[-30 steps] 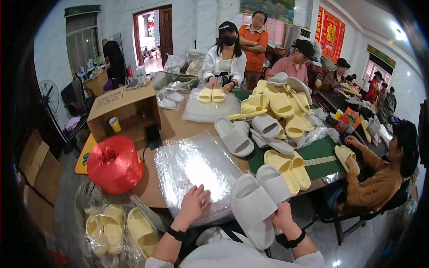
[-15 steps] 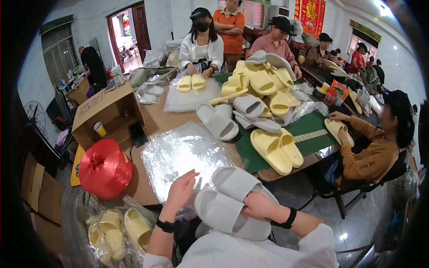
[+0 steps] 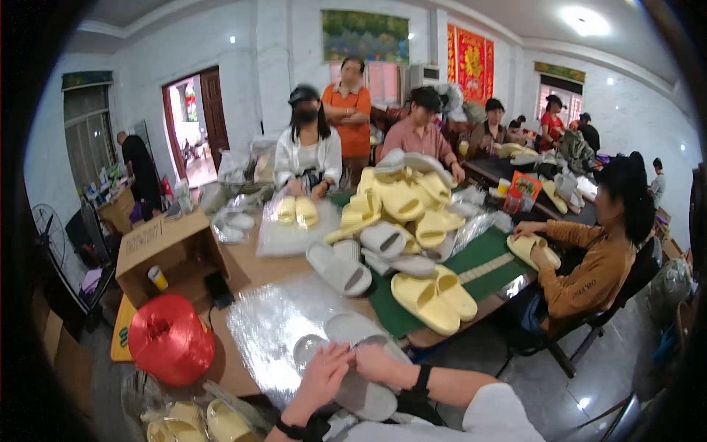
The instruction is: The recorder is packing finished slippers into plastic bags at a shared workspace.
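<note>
The right forearm runs in from the lower right, nearly level, a black band at its wrist. It ends in the right grip (image 3: 377, 363), which is curled narrow around the pair of light-grey ribbed slide slippers (image 3: 366, 396), back of the hand up. The left forearm rises steeply from the lower edge, also black-banded. The left grip (image 3: 329, 374) lies palm down with fingers together and extended, its fingertips beside the right one's knuckles, over the slippers; whether it grasps them I cannot tell.

The slippers lie around and beneath both grips, one reaching ahead of them, the other back toward the body, above a stack of clear, glossy plastic bags (image 3: 269, 317) on the brown-topped desk (image 3: 283, 258). The bags extend ahead and left of the grips. Further left stands a fat red spool of plastic twine (image 3: 171, 339), with an open brown cardboard box (image 3: 166, 239) behind it. Ahead and right of the grips, a pair of pale-yellow slippers (image 3: 423, 302) rests on a green mat (image 3: 482, 254); beyond it rises a heap of yellow and grey slippers (image 3: 401, 195).
</note>
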Motion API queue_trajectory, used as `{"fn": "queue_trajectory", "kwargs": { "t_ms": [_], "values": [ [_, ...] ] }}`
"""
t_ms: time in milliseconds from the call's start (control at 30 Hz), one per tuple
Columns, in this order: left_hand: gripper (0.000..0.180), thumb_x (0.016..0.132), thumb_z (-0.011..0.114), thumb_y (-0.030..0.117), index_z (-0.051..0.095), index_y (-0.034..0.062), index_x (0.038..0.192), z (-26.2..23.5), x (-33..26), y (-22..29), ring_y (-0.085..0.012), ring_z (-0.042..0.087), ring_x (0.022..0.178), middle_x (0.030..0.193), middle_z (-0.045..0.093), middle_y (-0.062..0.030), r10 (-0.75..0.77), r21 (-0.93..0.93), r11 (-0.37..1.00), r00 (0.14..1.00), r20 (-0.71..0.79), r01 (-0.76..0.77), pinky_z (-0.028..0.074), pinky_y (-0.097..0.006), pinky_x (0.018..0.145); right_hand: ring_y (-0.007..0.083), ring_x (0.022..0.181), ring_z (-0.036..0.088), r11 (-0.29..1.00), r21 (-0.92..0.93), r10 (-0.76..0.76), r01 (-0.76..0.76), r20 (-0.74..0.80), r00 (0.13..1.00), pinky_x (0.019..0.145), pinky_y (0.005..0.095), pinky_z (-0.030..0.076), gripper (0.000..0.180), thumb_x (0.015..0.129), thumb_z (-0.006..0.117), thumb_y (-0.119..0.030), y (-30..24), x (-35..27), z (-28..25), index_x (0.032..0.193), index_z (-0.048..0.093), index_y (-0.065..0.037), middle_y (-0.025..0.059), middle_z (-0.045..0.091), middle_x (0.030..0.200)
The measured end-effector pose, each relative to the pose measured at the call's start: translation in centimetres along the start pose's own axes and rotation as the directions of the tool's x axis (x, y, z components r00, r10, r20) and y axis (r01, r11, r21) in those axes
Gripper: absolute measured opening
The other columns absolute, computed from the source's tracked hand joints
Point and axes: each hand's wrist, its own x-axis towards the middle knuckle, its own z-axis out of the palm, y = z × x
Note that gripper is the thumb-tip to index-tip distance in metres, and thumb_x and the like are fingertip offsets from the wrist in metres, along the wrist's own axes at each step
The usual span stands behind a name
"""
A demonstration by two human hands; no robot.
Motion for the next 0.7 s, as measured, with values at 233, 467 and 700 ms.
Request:
{"fn": "queue_trajectory", "kwargs": {
  "t_ms": [233, 467, 700],
  "values": [
    [0.035, 0.098, 0.050, 0.021, 0.063, 0.0135, 0.130, -1.1, -1.1, -1.9, -0.0369, 0.036, 0.141, 0.141, 0.054, -0.0147, 0.038, -0.082, 0.996, 0.999, 0.018, -0.036, 0.019, -0.053, 0.117, 0.0334, 0.087, 0.064, 0.647, 0.729, -0.111, 0.225, -0.202, 0.973, 0.075, 0.0374, 0.052, 0.022, 0.080, 0.067, -0.011, 1.7, 4.9, 6.9, 0.100, 0.067, -0.001, 0.0197, 0.066, 0.096],
    [0.033, 0.098, 0.051, 0.020, 0.066, 0.0139, 0.126, -3.3, -1.8, -2.2, -0.0325, 0.036, 0.142, 0.142, 0.054, -0.0116, 0.036, -0.183, 0.983, 0.999, 0.028, -0.030, 0.015, -0.050, 0.120, 0.0286, 0.078, 0.065, 0.952, 0.009, -0.296, 0.305, -0.217, 0.930, 0.065, 0.0364, 0.050, 0.018, 0.077, 0.072, -0.028, 1.5, 8.8, 5.0, 0.082, 0.071, -0.011, 0.0120, 0.067, 0.084],
    [0.032, 0.097, 0.051, 0.016, 0.066, 0.0131, 0.126, -3.0, -1.6, -2.1, -0.0353, 0.039, 0.140, 0.140, 0.055, -0.0147, 0.027, -0.259, 0.966, 1.000, 0.010, -0.024, 0.022, -0.047, 0.118, 0.0328, 0.082, 0.065, 0.557, 0.820, 0.114, 0.131, -0.232, 0.966, 0.069, 0.0396, 0.052, 0.011, 0.081, 0.064, -0.018, 5.7, 10.3, 13.2, 0.081, 0.067, -0.007, 0.0142, 0.067, 0.089]
  ]
}}
